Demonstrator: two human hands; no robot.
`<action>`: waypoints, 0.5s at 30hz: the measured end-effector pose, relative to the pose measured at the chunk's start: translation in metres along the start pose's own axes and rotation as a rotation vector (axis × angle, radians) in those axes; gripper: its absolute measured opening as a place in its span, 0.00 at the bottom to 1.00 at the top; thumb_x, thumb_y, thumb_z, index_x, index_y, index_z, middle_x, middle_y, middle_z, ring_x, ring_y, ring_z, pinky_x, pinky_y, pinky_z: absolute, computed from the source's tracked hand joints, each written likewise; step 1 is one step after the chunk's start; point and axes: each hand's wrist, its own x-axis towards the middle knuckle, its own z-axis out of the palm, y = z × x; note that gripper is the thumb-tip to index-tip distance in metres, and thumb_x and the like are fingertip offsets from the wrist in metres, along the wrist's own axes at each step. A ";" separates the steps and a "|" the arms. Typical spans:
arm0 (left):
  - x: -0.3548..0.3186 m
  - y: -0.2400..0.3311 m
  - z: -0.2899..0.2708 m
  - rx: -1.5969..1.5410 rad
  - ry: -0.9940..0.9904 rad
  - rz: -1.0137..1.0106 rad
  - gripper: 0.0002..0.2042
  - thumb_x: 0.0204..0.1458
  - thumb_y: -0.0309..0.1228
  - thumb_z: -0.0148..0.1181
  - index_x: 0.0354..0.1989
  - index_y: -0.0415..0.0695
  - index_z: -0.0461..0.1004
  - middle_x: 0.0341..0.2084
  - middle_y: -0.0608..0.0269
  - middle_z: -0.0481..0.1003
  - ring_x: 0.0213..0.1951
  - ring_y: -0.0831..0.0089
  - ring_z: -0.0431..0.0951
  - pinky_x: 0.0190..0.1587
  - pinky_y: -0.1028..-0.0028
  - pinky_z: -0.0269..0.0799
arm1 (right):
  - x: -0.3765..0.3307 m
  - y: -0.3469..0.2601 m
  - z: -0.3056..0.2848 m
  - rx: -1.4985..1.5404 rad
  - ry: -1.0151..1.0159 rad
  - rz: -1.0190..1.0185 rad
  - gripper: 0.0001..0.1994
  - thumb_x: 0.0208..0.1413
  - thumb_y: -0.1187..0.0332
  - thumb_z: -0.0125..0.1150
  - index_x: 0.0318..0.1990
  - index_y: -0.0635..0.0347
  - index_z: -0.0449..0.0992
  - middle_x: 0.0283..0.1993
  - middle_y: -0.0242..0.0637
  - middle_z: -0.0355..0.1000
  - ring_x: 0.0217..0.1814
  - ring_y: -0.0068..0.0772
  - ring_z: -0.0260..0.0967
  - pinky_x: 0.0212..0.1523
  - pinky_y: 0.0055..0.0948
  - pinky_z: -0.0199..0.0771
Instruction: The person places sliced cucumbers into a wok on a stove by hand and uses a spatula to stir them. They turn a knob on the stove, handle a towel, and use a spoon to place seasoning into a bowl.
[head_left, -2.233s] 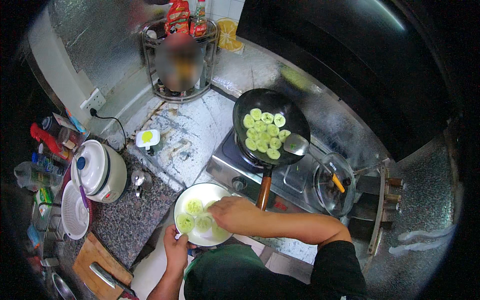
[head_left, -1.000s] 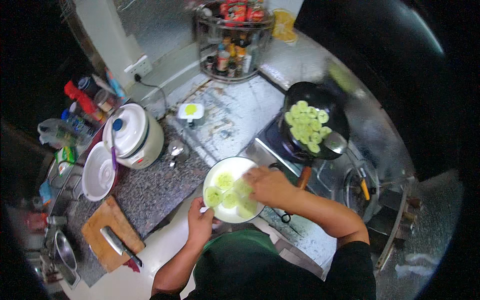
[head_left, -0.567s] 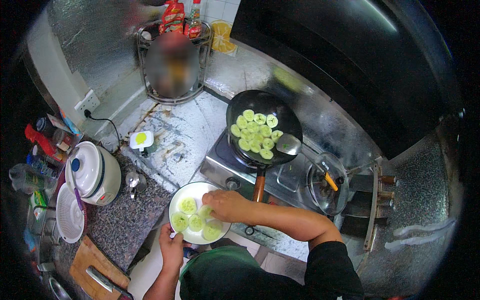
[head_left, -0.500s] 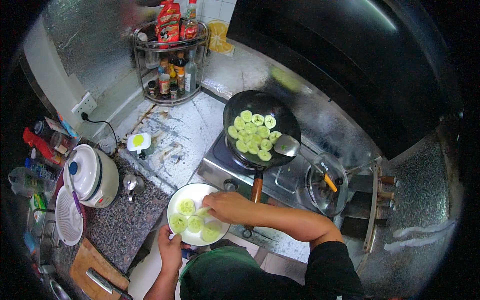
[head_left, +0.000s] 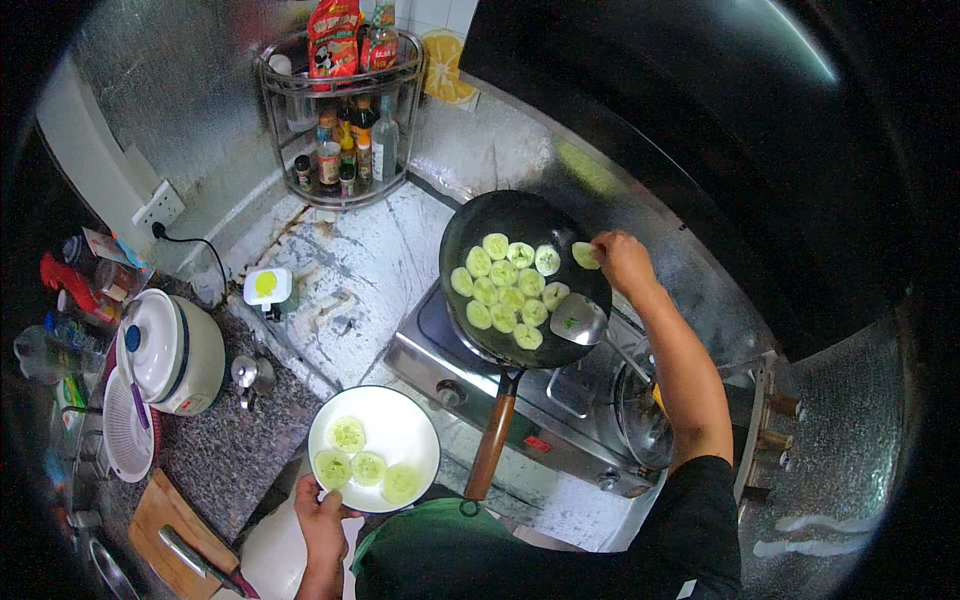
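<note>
1. The right hand [head_left: 622, 262] reaches over the far rim of the black wok [head_left: 520, 275], its fingertips pinched on a pale green cucumber slice [head_left: 585, 255] held just above the wok's far edge.
2. The left hand [head_left: 325, 515] grips the near rim of a round white plate [head_left: 392, 425] from below, thumb on the edge, holding it level in front of the body.
3. Four raw cucumber slices [head_left: 365, 463] lie on the near left part of the plate; the rest of it is bare.
4. About a dozen slices [head_left: 505, 290] lie flat in the wok, close together in rows.
5. The wok sits on a steel gas stove [head_left: 560, 400], its wooden handle [head_left: 492, 445] pointing toward the person and passing just right of the plate.
6. A metal spatula [head_left: 580, 322] rests with its blade on the wok's right rim.
7. On the marble counter left of the stove stands a small white device with a yellow top [head_left: 267, 290].
8. A white rice cooker [head_left: 175, 350] stands further left on the dark granite, with a wooden cutting board and knife [head_left: 185, 540] nearer.
9. A wire corner rack of bottles [head_left: 340, 130] fills the far corner.
</note>
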 end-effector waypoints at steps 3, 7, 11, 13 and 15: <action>-0.006 0.005 0.003 0.003 0.023 -0.006 0.13 0.46 0.20 0.46 0.42 0.35 0.63 0.38 0.56 0.69 0.28 0.72 0.74 0.21 0.77 0.74 | 0.015 0.011 0.019 -0.084 -0.124 0.045 0.08 0.50 0.67 0.53 0.35 0.53 0.77 0.36 0.46 0.75 0.37 0.50 0.74 0.37 0.44 0.74; -0.009 0.006 0.008 0.011 0.046 -0.004 0.13 0.46 0.20 0.46 0.41 0.35 0.63 0.38 0.56 0.70 0.28 0.73 0.75 0.21 0.77 0.74 | 0.030 0.008 0.044 -0.173 -0.230 0.167 0.09 0.44 0.65 0.60 0.34 0.51 0.78 0.32 0.45 0.75 0.38 0.47 0.74 0.39 0.41 0.74; -0.010 0.003 0.009 0.012 0.045 0.015 0.13 0.45 0.20 0.45 0.42 0.35 0.63 0.39 0.54 0.70 0.28 0.73 0.75 0.21 0.76 0.74 | 0.037 0.015 0.063 -0.339 -0.259 0.079 0.08 0.45 0.66 0.59 0.34 0.52 0.79 0.37 0.40 0.74 0.43 0.42 0.72 0.41 0.39 0.74; -0.010 0.003 0.010 0.017 0.040 0.018 0.14 0.45 0.20 0.45 0.43 0.35 0.63 0.39 0.54 0.70 0.28 0.72 0.75 0.21 0.76 0.74 | 0.035 0.017 0.071 -0.419 -0.145 -0.031 0.07 0.46 0.67 0.58 0.34 0.52 0.79 0.39 0.37 0.73 0.46 0.40 0.70 0.43 0.38 0.73; -0.012 0.005 0.010 0.019 0.052 0.020 0.14 0.45 0.20 0.45 0.42 0.34 0.63 0.39 0.54 0.71 0.29 0.71 0.75 0.21 0.76 0.75 | 0.032 0.012 0.063 -0.315 -0.071 -0.078 0.08 0.50 0.66 0.53 0.32 0.54 0.79 0.39 0.37 0.72 0.48 0.42 0.68 0.42 0.38 0.73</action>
